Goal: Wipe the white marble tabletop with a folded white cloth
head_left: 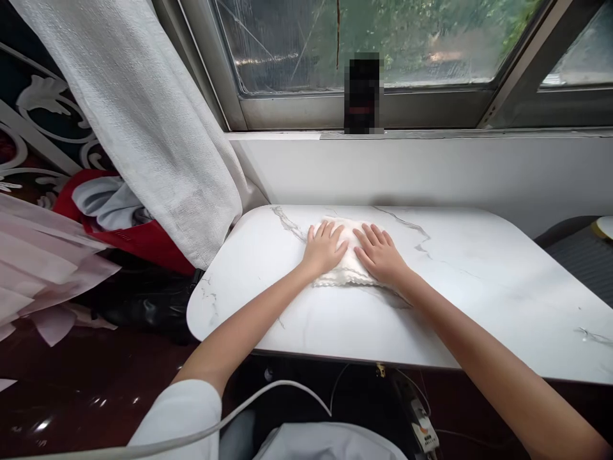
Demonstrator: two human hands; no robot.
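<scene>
A small white cloth (345, 268) with a scalloped lace edge lies folded flat on the marble table (479, 287), toward the table's window side and left of its middle. The left hand (324, 248) rests palm down on the cloth's left part, fingers spread and holding nothing. The right hand (379, 254) presses flat on its right part, fingers likewise spread. A white curtain (143, 121) hangs left of the table.

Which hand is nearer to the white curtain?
Left. The left hand lies flat on the white cloth, on the side towards the curtain; the right hand lies farther away.
</scene>
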